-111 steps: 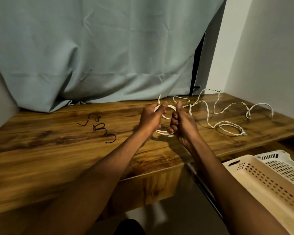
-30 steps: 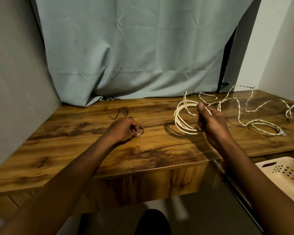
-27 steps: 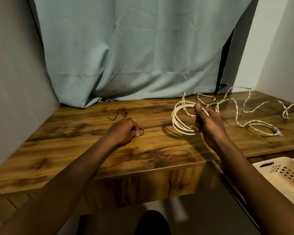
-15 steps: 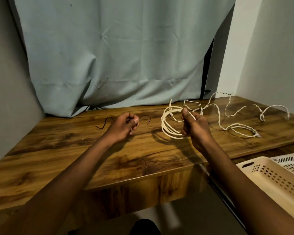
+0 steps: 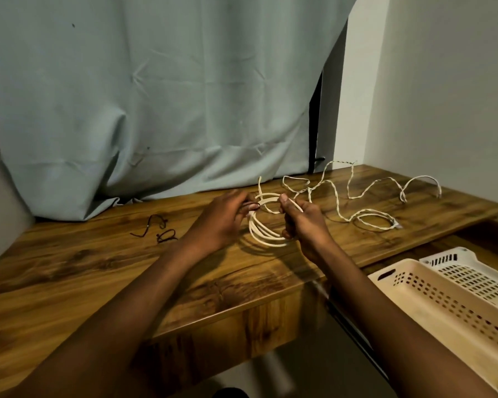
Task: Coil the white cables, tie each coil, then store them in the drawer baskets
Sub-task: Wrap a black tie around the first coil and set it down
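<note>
A coiled white cable (image 5: 260, 231) is held upright just above the wooden desk (image 5: 98, 262), pinched by my right hand (image 5: 305, 222) on its right side. My left hand (image 5: 224, 216) is at the coil's left edge, its fingertips shut on a thin dark tie (image 5: 252, 206) that touches the coil's top. A second white twisted cable (image 5: 357, 196) lies loose and uncoiled across the desk's right half. Two more dark ties (image 5: 158, 229) rest on the desk to the left.
Two cream perforated drawer baskets (image 5: 443, 300) sit side by side below the desk edge at lower right. A pale blue curtain (image 5: 156, 96) hangs behind the desk, and a white wall closes the right side.
My left hand picked a dark tie off the desk and carried it right to the coil. My right hand kept hold of the coil throughout.
</note>
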